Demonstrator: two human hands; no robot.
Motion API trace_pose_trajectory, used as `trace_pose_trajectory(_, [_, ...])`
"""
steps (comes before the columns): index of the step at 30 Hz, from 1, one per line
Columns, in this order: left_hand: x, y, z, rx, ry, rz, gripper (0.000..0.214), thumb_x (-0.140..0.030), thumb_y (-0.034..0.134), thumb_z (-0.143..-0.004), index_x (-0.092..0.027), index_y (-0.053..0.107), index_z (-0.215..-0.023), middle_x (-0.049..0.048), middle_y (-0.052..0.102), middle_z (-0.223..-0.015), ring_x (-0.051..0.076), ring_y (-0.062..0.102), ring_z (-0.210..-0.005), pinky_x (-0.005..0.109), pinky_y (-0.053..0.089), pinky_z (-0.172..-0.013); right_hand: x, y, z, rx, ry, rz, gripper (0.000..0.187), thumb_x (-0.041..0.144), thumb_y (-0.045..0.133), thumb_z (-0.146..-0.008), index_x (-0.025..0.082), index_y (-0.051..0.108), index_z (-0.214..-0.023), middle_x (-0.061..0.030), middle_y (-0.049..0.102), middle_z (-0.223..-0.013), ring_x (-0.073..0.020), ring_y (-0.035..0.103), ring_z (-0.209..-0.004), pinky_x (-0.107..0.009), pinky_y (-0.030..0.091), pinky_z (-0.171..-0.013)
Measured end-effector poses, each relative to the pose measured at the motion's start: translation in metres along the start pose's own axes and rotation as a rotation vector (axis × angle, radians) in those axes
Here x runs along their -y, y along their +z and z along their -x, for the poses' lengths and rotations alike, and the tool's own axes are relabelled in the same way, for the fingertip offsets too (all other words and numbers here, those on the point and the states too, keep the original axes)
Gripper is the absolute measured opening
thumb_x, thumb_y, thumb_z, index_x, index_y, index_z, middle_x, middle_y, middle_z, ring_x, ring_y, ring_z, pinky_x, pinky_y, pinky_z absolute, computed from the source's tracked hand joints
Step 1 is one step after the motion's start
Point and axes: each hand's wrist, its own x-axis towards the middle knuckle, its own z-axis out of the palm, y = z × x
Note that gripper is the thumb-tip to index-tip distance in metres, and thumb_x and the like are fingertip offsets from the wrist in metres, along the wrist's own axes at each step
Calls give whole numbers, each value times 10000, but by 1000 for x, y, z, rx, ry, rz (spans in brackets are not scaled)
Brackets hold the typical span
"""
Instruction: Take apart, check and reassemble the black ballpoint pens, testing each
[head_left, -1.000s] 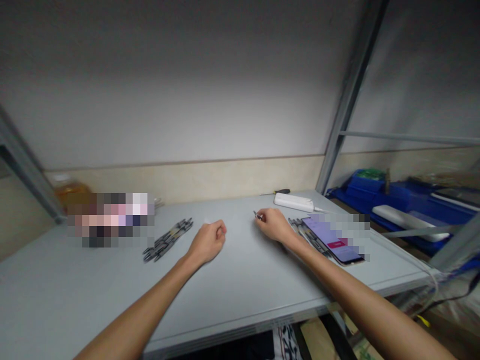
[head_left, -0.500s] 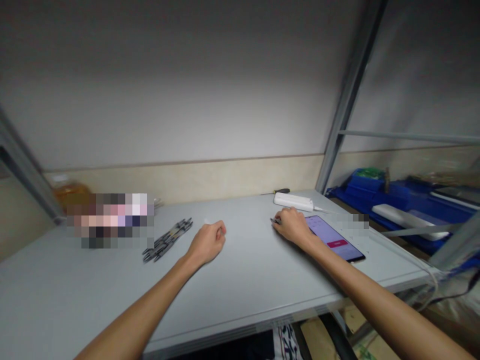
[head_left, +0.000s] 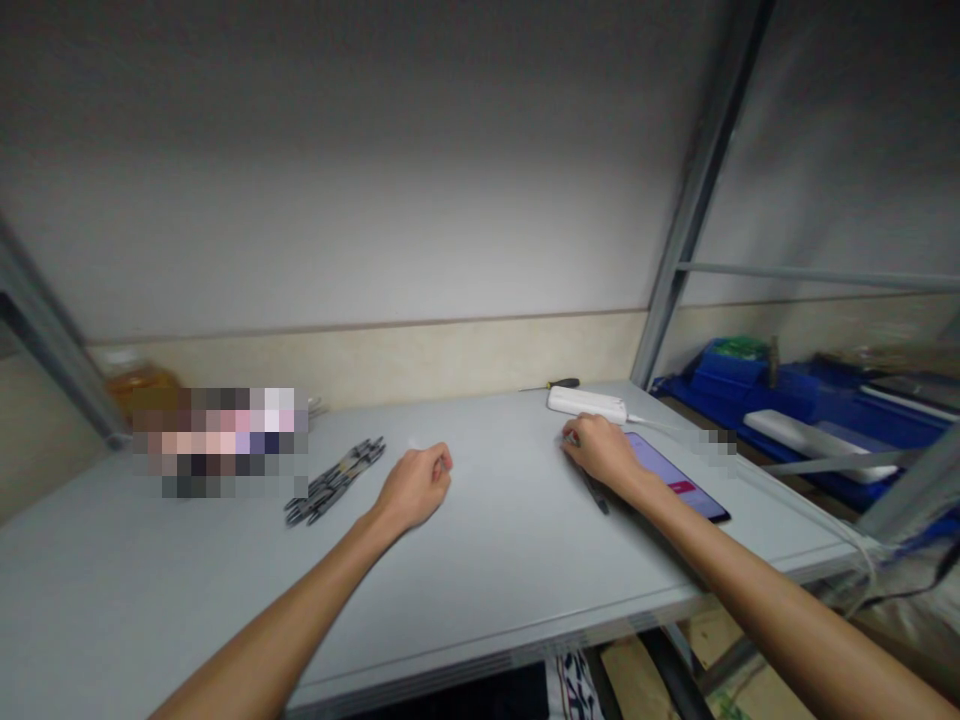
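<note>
My left hand [head_left: 415, 486] rests on the grey table [head_left: 487, 560] as a loose fist, with nothing visible in it. A bundle of dark narrow strips [head_left: 335, 480] lies just left of it. My right hand [head_left: 604, 450] is curled with its fingers closed on a dark strip [head_left: 598, 495], which sticks out beneath the hand towards me. This hand sits at the left edge of a phone [head_left: 682, 485] with a lit screen, lying flat on the table.
A white power strip [head_left: 589, 403] and a small screwdriver [head_left: 559, 383] lie at the table's back. A slanted metal post [head_left: 697, 190] stands at the back right corner. Blue bins [head_left: 750, 380] fill the shelf to the right. An orange object [head_left: 142, 382] sits back left.
My right hand has moved right, from the table's middle to the phone's left edge, carrying the dark strip. My left hand has stayed still.
</note>
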Motion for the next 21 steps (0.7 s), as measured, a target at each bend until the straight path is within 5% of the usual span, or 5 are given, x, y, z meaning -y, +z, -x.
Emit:
trace_pose_trajectory(14, [-1,-1,1,16,2,-11,154,-101,440,-717,-181,563,-766,-28,527,-563,107,476,-529,212,302,-556,-6,-1,0,23,-29,-3,245,213,530,-742,183,670,-940,-109,667,-919,-227,600,-836,-271,381,-650])
trace_pose_trajectory(21, [-4,-9,-1,-36,-1,-214,180,-123,430,-751,-184,572,-845,25,583,-669,163,528,-672,258,341,-637,-5,-10,7,71,-55,19,305,149,517,-689,199,668,-949,-101,669,-943,-237,599,-865,-281,382,-678])
